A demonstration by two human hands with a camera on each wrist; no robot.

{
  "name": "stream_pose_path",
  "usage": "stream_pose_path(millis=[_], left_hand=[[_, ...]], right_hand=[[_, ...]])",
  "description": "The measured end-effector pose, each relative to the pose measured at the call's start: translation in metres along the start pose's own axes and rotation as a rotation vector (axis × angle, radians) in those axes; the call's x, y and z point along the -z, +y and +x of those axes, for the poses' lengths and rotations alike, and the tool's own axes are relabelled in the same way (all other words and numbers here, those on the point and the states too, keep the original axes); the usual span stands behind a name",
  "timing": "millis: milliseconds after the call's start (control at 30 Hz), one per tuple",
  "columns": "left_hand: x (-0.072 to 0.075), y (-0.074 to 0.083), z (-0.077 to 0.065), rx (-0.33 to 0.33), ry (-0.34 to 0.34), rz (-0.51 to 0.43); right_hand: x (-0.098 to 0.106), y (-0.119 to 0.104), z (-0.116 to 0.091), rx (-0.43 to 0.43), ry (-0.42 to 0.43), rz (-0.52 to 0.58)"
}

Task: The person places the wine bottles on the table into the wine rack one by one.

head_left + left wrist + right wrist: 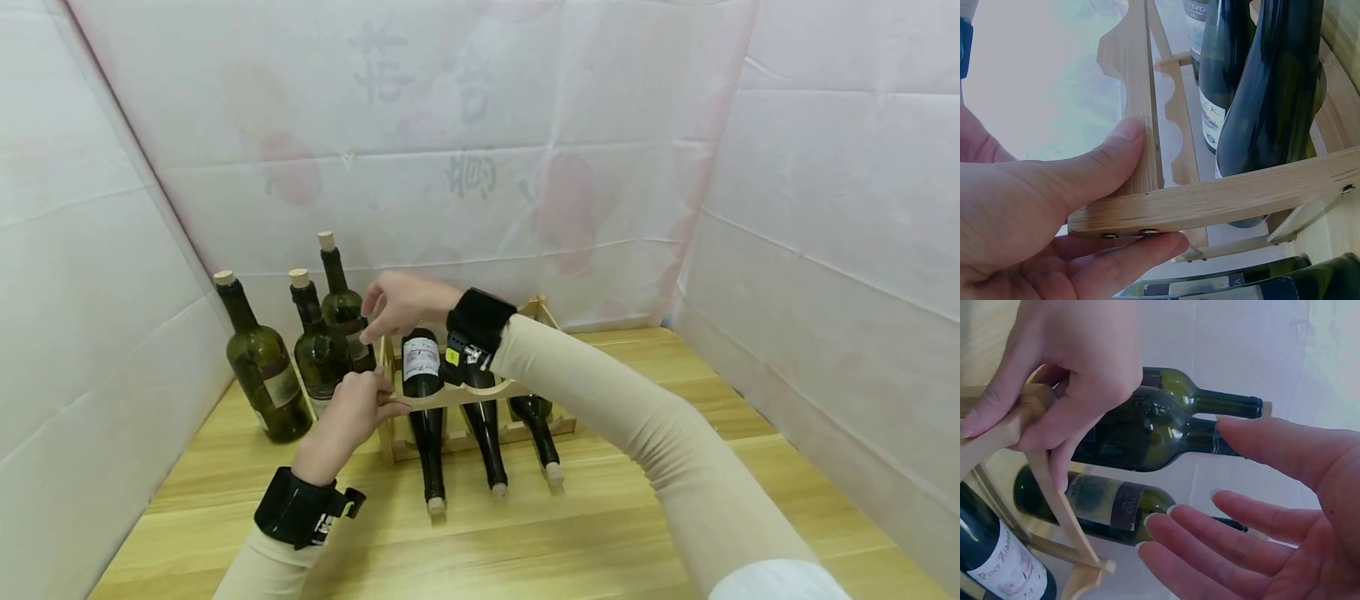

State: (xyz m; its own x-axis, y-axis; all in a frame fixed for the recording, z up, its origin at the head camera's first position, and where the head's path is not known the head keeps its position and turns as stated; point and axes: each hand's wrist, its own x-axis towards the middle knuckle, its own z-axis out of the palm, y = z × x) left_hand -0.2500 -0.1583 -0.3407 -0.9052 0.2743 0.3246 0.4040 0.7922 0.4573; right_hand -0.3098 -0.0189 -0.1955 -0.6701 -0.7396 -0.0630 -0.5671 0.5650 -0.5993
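Note:
My left hand [352, 408] grips the front left corner of a wooden wine rack [1229, 194], thumb on top and fingers beneath in the left wrist view. My right hand [408, 302] is held over the rack's left side with fingers spread and slightly bent; nothing is between them in the right wrist view. Just beyond its fingers stand a back wine bottle [341, 304] and a middle wine bottle [322, 358], both corked. In the rack lie a labelled bottle [420, 358], a second bottle [486, 433] and a third bottle [534, 417], necks pointing toward me.
Another corked green bottle [262, 375] stands at the far left, close to the left cloth wall [90, 333]. White cloth encloses the back and right side too. The rack and bottles stand on a wood-grain table [570, 542].

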Motion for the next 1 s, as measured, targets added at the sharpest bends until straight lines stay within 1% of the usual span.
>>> stream_pose_path(millis=[167,300,500,667,800,900,1000], left_hand=[[0.0,0.001,0.001,0.003,-0.009,-0.024],[0.0,0.001,0.0,-0.009,-0.007,-0.033],[0.002,0.0,0.0,-0.043,0.007,0.004],[0.002,-0.001,-0.001,-0.021,0.011,0.015],[0.002,-0.002,-0.002,0.001,0.018,-0.007],[0.003,-0.002,-0.002,-0.013,0.022,-0.011],[0.004,-0.003,-0.001,-0.049,0.031,0.0]], right_hand=[[-0.001,-0.009,0.015,0.002,0.033,-0.012],[-0.005,-0.017,0.028,-0.019,0.055,-0.039],[-0.015,-0.025,0.049,-0.026,0.069,-0.125],[-0.027,-0.028,0.062,-0.027,0.098,-0.177],[-0.034,-0.028,0.068,-0.034,0.136,-0.172],[-0.037,-0.026,0.073,-0.021,0.173,-0.149],[-0.039,-0.024,0.077,-0.003,0.208,-0.14]])
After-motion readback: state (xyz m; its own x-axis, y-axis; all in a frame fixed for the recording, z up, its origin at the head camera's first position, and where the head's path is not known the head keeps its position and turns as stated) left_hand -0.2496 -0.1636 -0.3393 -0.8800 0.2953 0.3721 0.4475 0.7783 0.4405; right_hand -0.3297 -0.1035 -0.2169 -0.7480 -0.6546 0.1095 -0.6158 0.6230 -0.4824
